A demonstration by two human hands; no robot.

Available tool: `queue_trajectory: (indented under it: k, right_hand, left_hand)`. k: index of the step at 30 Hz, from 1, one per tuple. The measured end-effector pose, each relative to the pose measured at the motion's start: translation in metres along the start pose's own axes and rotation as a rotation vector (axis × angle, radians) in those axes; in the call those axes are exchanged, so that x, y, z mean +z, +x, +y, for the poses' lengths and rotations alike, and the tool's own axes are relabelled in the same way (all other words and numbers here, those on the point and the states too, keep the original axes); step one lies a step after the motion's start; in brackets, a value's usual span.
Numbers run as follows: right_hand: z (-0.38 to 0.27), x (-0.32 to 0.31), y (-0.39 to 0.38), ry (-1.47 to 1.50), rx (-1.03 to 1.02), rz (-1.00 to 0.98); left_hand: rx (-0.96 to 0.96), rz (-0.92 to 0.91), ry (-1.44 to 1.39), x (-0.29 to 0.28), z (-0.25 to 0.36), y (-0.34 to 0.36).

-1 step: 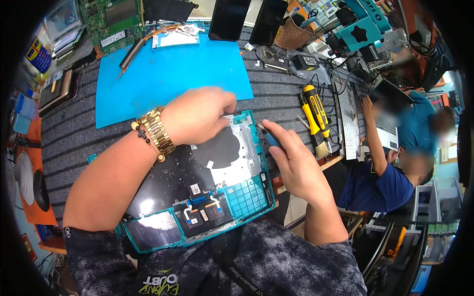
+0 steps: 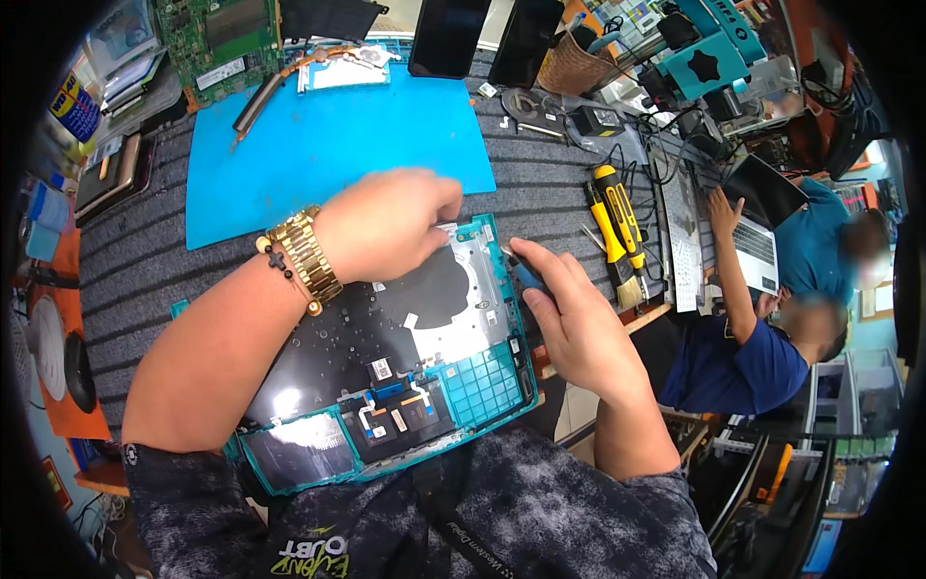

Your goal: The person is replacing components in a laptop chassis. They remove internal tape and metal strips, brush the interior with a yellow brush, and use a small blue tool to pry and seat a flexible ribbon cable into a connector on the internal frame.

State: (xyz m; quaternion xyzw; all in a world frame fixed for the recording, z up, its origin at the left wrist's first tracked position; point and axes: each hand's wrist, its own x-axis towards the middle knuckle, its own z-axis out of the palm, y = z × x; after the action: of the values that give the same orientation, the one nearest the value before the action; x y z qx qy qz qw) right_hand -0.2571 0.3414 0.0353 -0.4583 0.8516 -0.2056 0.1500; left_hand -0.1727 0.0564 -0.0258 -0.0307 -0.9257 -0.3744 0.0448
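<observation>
Fingers (image 2: 536, 255) of the right hand (image 2: 584, 328) closed on a small blue tool (image 2: 527, 275), thumb opposite index, just off the right edge of the teal laptop shell (image 2: 482, 394). Left hand (image 2: 381, 220) reaches over the shell's far right corner, fingers bent; from my remote seat I cannot tell whether they pinch anything. Shell lies inner side up between the hands, close to the dark patterned shirt (image 2: 579, 502). Beyond it on the bench (image 2: 540, 183) I note a blue mat (image 2: 338, 145); to the right, two yellow-and-black hand tools (image 2: 634, 224) side by side. Green circuit board (image 2: 231, 39) past the mat's far left corner.
</observation>
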Motion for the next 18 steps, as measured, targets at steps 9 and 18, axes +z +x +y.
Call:
queue_trajectory:
  k: [9,18]
  right_hand:
    - [-0.014,0.014,0.009,-0.151,0.055,-0.071]
    - [-0.016,0.014,0.019,-0.111,0.053,-0.051]
  left_hand:
    - [-0.012,-0.003,-0.003,0.005,-0.001,-0.004]
    - [0.004,0.037,0.017,0.007,-0.003,-0.001]
